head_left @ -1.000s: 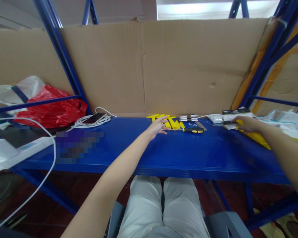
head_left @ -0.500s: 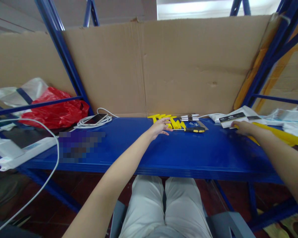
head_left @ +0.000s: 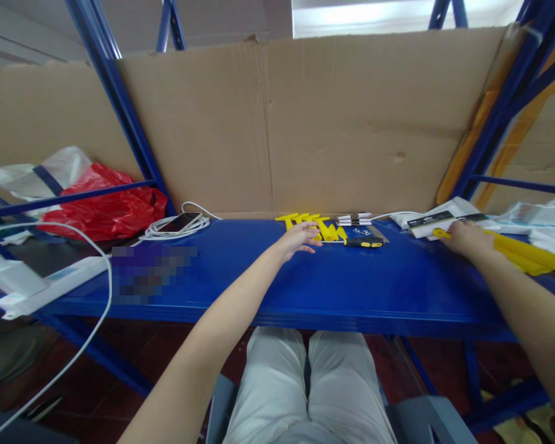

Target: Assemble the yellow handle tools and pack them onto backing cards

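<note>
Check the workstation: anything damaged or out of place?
The white cable at far left hangs over the front of the blue table, a possible snag; the cardboard panel has a small dent at right.

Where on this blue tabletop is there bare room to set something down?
The widest bare stretch of blue tabletop lies in front of the screwdriver, between the left hand and right hand. Another lies left of the left forearm, toward the pixelated patch. Crowded: yellow pieces by the left hand; a yellow item and white packets around the right.
</note>
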The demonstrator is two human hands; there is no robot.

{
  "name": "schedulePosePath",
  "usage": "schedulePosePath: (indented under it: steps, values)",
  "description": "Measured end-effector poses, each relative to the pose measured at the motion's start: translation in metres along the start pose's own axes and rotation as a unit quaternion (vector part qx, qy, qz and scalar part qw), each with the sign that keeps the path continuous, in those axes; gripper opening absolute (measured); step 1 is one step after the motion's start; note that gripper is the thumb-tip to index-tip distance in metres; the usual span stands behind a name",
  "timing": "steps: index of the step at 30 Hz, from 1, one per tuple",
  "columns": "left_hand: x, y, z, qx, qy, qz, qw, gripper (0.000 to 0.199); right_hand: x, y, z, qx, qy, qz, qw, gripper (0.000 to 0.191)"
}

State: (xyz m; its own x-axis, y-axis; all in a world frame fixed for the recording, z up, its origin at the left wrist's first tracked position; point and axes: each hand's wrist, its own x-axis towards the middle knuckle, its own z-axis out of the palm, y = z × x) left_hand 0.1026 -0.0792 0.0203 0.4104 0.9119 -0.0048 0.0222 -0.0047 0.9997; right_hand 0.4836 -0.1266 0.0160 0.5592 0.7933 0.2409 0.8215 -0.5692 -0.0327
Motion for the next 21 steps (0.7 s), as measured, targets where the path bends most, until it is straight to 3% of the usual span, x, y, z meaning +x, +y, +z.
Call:
schedulePosePath:
  steps: [10, 15, 17, 19, 21]
  values:
    - [-0.004, 0.002, 0.003, 0.01, 0.015, 0.002, 1.0, 0.044, 0.0, 0.001, 0.005, 0.021, 0.002, 0.013, 1.0, 0.048]
    - [0.001, 0.001, 0.0, 0.119, 0.065, 0.021, 0.991, 0.042, -0.003, -0.003, 0.003, 0.003, 0.019, 0.027, 0.999, 0.046]
    - [0.006, -0.001, -0.005, 0.207, 0.125, 0.05, 0.969, 0.04, -0.004, -0.008, 0.001, -0.002, 0.05, 0.007, 0.999, 0.046]
    - [0.011, -0.004, -0.013, 0.317, 0.201, 0.097, 0.922, 0.04, -0.005, -0.016, -0.004, 0.004, 0.09, -0.027, 0.996, 0.044]
    - [0.015, -0.007, -0.02, 0.417, 0.238, 0.115, 0.87, 0.039, -0.007, -0.028, -0.01, 0.026, 0.125, -0.062, 0.99, 0.039]
